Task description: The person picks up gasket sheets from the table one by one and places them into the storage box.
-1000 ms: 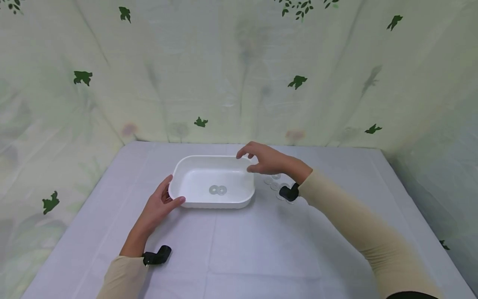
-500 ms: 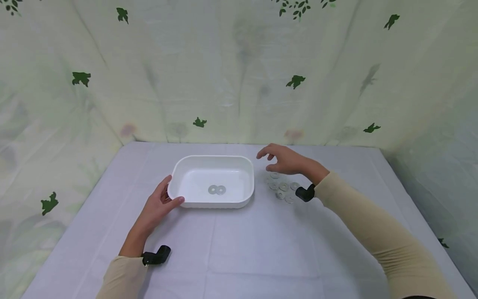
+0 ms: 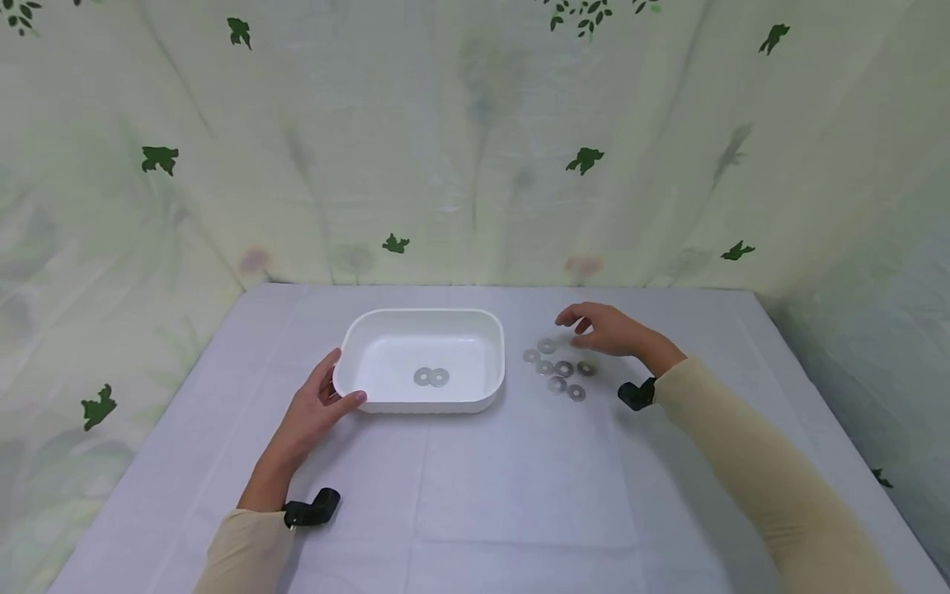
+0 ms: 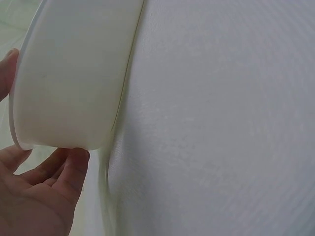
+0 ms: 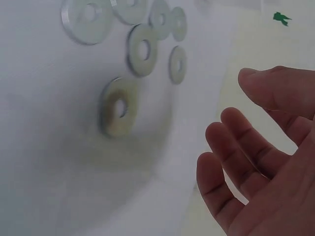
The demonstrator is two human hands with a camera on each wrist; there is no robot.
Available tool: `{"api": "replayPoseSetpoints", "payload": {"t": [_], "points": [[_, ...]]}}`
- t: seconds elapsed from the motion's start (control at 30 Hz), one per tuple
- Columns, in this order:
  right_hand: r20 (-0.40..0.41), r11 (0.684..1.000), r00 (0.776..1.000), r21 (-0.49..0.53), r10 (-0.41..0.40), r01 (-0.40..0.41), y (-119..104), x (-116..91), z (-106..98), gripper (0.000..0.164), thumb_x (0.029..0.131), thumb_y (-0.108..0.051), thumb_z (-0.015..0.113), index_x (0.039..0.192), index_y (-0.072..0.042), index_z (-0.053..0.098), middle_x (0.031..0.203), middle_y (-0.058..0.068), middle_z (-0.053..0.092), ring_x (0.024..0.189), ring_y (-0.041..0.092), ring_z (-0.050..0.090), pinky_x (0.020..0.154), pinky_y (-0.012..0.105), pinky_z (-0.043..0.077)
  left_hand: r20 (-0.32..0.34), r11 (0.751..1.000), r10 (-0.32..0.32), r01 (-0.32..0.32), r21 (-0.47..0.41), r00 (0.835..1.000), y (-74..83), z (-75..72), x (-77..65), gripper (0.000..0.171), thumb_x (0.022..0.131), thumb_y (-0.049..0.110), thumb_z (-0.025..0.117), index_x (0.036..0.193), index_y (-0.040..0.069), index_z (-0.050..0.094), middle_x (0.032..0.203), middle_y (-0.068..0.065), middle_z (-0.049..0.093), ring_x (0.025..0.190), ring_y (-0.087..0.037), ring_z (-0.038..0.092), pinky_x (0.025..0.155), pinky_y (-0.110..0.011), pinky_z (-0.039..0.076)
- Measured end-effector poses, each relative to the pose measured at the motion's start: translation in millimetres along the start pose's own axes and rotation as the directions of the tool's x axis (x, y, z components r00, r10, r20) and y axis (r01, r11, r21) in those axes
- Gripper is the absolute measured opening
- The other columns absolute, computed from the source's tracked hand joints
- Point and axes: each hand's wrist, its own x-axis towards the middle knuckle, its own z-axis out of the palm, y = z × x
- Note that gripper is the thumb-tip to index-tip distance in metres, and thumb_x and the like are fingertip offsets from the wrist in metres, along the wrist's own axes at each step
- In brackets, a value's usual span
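A white tray (image 3: 471, 355) with rounded corners sits on the table, two flat metal washers (image 3: 444, 379) lying side by side on its floor. My left hand (image 3: 312, 412) grips the tray's left end, thumb over the front rim and fingers against the outer wall. To the right of the tray, several washers are scattered on the cloth; one of them (image 5: 110, 118) shows a brownish tint in the right wrist view. Just above and behind these washers hovers my right hand (image 3: 612, 332), fingers loosely bent, thumb apart, nothing held.
A white cloth (image 3: 475, 495) covers the table. Behind and at both sides hangs a pale curtain (image 3: 445, 165) printed with green leaf or bird shapes. Each wrist carries a small black camera, such as the left wrist's camera (image 3: 313, 507).
From over the tray's right edge, my right hand has moved right to the loose washers, uncovering them. The left hand stays at the tray, and the two washers inside lie as before.
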Motion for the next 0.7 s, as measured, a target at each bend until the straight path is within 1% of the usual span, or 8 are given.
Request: {"api": "replayPoseSetpoints", "payload": {"t": [0.1, 0.27, 0.4, 0.47, 0.57, 0.63, 0.67, 0.7], "points": [[-0.008, 1.000, 1.000, -0.002, 0.014, -0.014, 7.8, -9.7, 2.6, 0.039, 0.094, -0.007, 0.059, 0.133, -0.005, 0.058, 0.134, 0.018, 0.060, 0.121, 0.035, 0.059, 0.100, 0.049, 0.049, 0.002, 1.000, 0.000, 0.000, -0.008, 1.000, 1.1, -0.1, -0.2, 0.097, 0.092, 0.032, 0.071, 0.161, 0.017, 0.004, 0.165, -0.021, 0.020, 0.149, -0.039, 0.032, 0.114, -0.047, 0.037], [-0.008, 0.997, 0.997, -0.003, 0.071, -0.071, 20.5, -21.9, 11.7, 0.038, 0.093, -0.009, 0.061, 0.131, -0.007, 0.060, 0.131, 0.015, 0.062, 0.118, 0.032, 0.058, 0.095, 0.045, 0.051, 0.006, 1.000, 0.007, -0.007, -0.010, 1.000, 3.4, -1.0, 0.2, 0.097, 0.092, 0.032, 0.071, 0.161, 0.017, 0.004, 0.165, -0.020, 0.020, 0.148, -0.038, 0.033, 0.113, -0.045, 0.038], [-0.012, 0.994, 0.994, 0.005, 0.108, -0.108, 30.2, -27.7, 21.5, 0.038, 0.090, -0.006, 0.061, 0.128, -0.007, 0.062, 0.128, 0.015, 0.062, 0.115, 0.032, 0.057, 0.094, 0.044, 0.050, 0.008, 1.000, 0.010, -0.010, -0.007, 1.000, 4.2, -1.2, 0.3, 0.097, 0.092, 0.032, 0.071, 0.161, 0.018, 0.005, 0.165, -0.020, 0.021, 0.148, -0.039, 0.034, 0.112, -0.045, 0.039], [-0.029, 0.994, 0.993, -0.001, 0.111, -0.111, 35.0, -29.4, 25.6, 0.039, 0.087, -0.003, 0.062, 0.126, -0.006, 0.063, 0.125, 0.015, 0.063, 0.112, 0.031, 0.057, 0.092, 0.043, 0.050, 0.009, 1.000, 0.011, -0.011, -0.004, 1.000, 3.7, -1.2, 0.4, 0.096, 0.092, 0.032, 0.070, 0.161, 0.018, 0.005, 0.165, -0.020, 0.021, 0.147, -0.039, 0.035, 0.111, -0.039, 0.042], [-0.055, 0.993, 0.993, -0.047, 0.101, -0.104, 40.6, -29.7, 30.4, 0.038, 0.085, -0.005, 0.066, 0.123, -0.006, 0.066, 0.115, 0.013, 0.064, 0.102, 0.026, 0.057, 0.088, 0.039, 0.049, 0.010, 1.000, 0.007, -0.007, -0.007, 1.000, 2.3, -1.2, 0.3, 0.095, 0.093, 0.032, 0.070, 0.161, 0.018, 0.006, 0.165, -0.019, 0.021, 0.148, -0.037, 0.035, 0.109, -0.031, 0.043], [-0.059, 0.992, 0.995, -0.089, 0.082, -0.087, 42.2, -29.1, 32.8, 0.036, 0.085, -0.008, 0.070, 0.120, -0.007, 0.068, 0.110, 0.011, 0.063, 0.096, 0.023, 0.055, 0.084, 0.036, 0.048, 0.009, 1.000, -0.003, 0.003, -0.005, 1.000, 1.1, -1.3, -0.1, 0.096, 0.092, 0.032, 0.070, 0.161, 0.018, 0.005, 0.165, -0.018, 0.020, 0.149, -0.037, 0.034, 0.110, -0.031, 0.043], [-0.061, 0.991, 0.995, -0.109, 0.074, -0.080, 42.1, -28.6, 33.7, 0.034, 0.084, -0.009, 0.071, 0.118, -0.007, 0.069, 0.108, 0.010, 0.063, 0.094, 0.021, 0.055, 0.083, 0.034, 0.047, 0.007, 1.000, -0.008, 0.008, -0.005, 1.000, 0.8, -1.3, -0.4, 0.096, 0.092, 0.033, 0.070, 0.161, 0.018, 0.005, 0.166, -0.018, 0.020, 0.149, -0.037, 0.033, 0.111, -0.033, 0.042], [-0.060, 0.989, 0.996, -0.125, 0.068, -0.075, 41.8, -28.0, 34.3, 0.032, 0.084, -0.010, 0.072, 0.116, -0.008, 0.070, 0.106, 0.008, 0.062, 0.092, 0.020, 0.054, 0.082, 0.033, 0.047, 0.006, 1.000, -0.013, 0.013, -0.005, 1.000, 0.6, -1.4, -0.7, 0.096, 0.092, 0.033, 0.070, 0.161, 0.018, 0.005, 0.166, -0.019, 0.019, 0.149, -0.037, 0.033, 0.112, -0.038, 0.040]]}}
